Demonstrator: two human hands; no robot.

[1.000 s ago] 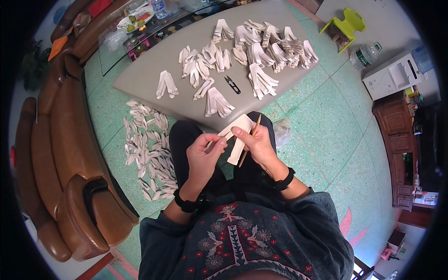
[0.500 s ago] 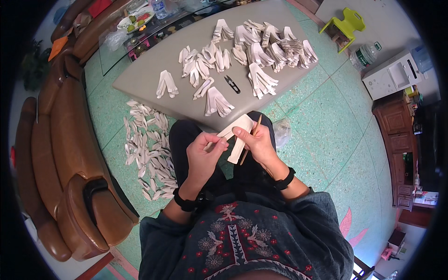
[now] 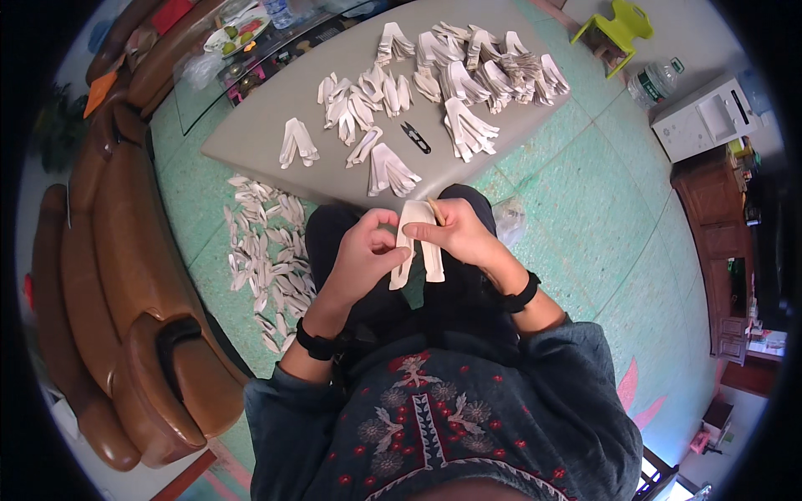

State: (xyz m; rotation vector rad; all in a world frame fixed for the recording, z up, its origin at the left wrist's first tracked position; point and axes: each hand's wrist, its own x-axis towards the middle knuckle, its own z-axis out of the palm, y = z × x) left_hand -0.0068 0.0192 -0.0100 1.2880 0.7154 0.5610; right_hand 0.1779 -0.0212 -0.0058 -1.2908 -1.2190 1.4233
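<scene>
Over my lap I hold a cream U-shaped piece (image 3: 433, 259) of fabric or leather, its two strips hanging toward me. My right hand (image 3: 464, 234) grips it near the bend, thumb on top, with a thin wooden stick (image 3: 436, 210) between the fingers. My left hand (image 3: 363, 250) has its fingers curled, thumb and fingertips at the edge of the left strip. Just beyond, on the grey table (image 3: 251, 125), lie a fanned bundle of similar pieces (image 3: 391, 172) and black thread snips (image 3: 415, 138).
Several more bundles (image 3: 459, 83) cover the table's far right. Many small pale pieces (image 3: 267, 242) lie on the green floor left of my legs. A clear plastic bag (image 3: 510, 219) is by my right knee. A brown leather sofa (image 3: 142, 309) stands at left, a lime-green chair (image 3: 618, 33) far right.
The U-shaped piece has turned from slanting to nearly upright, strips toward me. My left hand has shifted along the left strip. The stick now shows mostly at its upper end.
</scene>
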